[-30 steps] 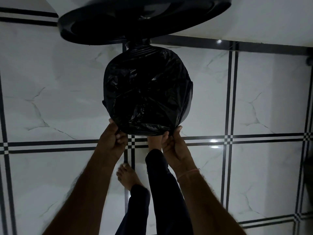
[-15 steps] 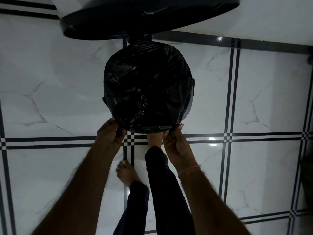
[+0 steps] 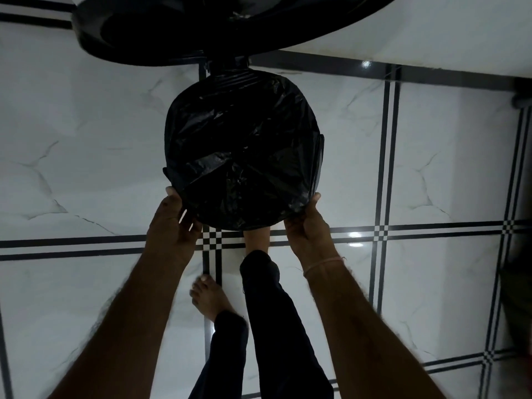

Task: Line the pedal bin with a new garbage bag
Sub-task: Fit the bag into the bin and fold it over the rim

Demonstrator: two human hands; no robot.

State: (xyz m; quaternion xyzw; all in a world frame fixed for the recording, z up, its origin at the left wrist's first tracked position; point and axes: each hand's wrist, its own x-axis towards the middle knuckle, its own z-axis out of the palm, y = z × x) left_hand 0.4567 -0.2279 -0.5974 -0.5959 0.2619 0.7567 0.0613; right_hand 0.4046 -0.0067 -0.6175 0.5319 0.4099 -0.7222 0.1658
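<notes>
A black garbage bag is stretched over the round mouth of the pedal bin and covers it entirely. The bin's black lid stands raised behind it at the top of the view. My left hand grips the bag's edge at the near left of the rim. My right hand holds the bag's edge at the near right of the rim. My right foot is under the bin's front, partly hidden by the bag.
The floor is glossy white marble-look tile with black line borders. My left foot stands just behind the bin. A white wall or cabinet rises at the top right. A dark object sits at the right edge.
Both hands have spread apart along the near rim, the left going left and the right going right. The bag now lies flatter and tighter over the opening.
</notes>
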